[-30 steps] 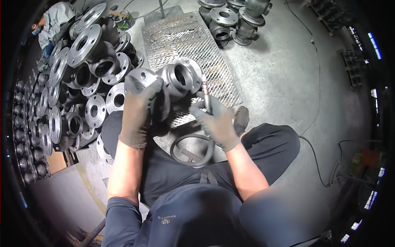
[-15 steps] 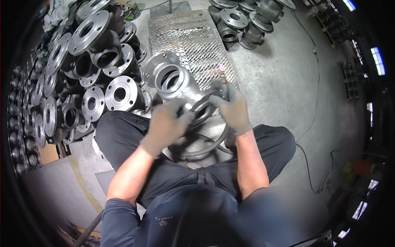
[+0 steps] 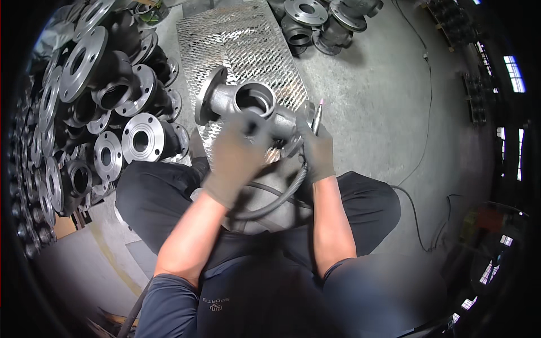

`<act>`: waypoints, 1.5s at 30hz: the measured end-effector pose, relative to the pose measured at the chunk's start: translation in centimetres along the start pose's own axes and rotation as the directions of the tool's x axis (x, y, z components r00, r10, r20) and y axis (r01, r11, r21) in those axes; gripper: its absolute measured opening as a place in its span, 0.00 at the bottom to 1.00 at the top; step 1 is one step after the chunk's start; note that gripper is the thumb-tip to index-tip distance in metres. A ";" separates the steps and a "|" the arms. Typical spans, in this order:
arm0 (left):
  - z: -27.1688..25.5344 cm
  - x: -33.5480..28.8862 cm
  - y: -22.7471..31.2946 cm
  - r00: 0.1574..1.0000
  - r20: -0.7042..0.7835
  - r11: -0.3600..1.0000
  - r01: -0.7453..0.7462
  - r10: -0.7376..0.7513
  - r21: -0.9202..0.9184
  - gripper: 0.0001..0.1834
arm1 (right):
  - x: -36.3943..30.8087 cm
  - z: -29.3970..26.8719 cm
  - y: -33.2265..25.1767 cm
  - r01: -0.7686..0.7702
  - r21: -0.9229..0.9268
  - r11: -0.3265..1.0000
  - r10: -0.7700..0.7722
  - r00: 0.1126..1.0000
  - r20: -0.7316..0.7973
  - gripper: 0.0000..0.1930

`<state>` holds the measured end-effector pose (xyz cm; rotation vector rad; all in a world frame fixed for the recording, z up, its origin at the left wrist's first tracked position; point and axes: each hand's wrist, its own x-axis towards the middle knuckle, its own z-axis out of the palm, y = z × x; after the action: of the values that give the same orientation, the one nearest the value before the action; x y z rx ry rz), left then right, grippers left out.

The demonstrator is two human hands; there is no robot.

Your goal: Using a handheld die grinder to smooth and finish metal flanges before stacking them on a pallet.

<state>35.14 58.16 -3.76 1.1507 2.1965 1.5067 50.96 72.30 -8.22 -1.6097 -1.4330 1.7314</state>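
Observation:
A grey metal valve body with a flange at each end lies on a patterned metal plate. Its round top opening faces up, and the large flange is at its left. My left hand, gloved and smeared by motion, is over its near side; the fingers cannot be made out. My right hand, also gloved, is closed round a slim die grinder with a pink tip pointing up and away. That hand is also at the right-hand flange, partly covering it. A dark hose loops below the hands between my legs.
Many flanged valve bodies are stacked along the left. More of them stand at the far right of the plate. A thin cable crosses the concrete floor on the right. Cardboard-like sheets lie at lower left.
The valve body has turned, so its large flange now stands nearly edge-on at the left. My left hand has moved slightly. The grinder tip has swung to the right.

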 end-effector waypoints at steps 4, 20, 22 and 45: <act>-4.9 8.1 -6.1 0.916 -0.380 0.929 0.244 -0.126 0.278 0.33 | 0.6 1.2 0.6 0.194 0.042 0.980 -0.192 0.980 -0.053 0.15; -6.5 7.7 -11.2 0.710 0.051 0.706 0.704 -0.702 -0.082 0.44 | -3.2 -1.3 2.3 0.092 -0.005 0.996 -0.091 0.993 0.070 0.13; -7.5 5.6 -7.4 0.734 0.046 0.734 0.679 -0.677 -0.030 0.42 | -2.4 -1.8 2.6 0.135 0.071 0.988 -0.138 0.990 0.040 0.16; -8.1 -5.4 5.8 0.940 0.338 0.987 -0.007 -0.048 0.161 0.57 | -2.2 -1.6 2.5 0.078 0.051 0.996 -0.070 0.989 -0.130 0.20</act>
<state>36.68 49.73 3.60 1.3195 2.1080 1.0403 53.89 70.16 -8.88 -1.5870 -1.3540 1.5829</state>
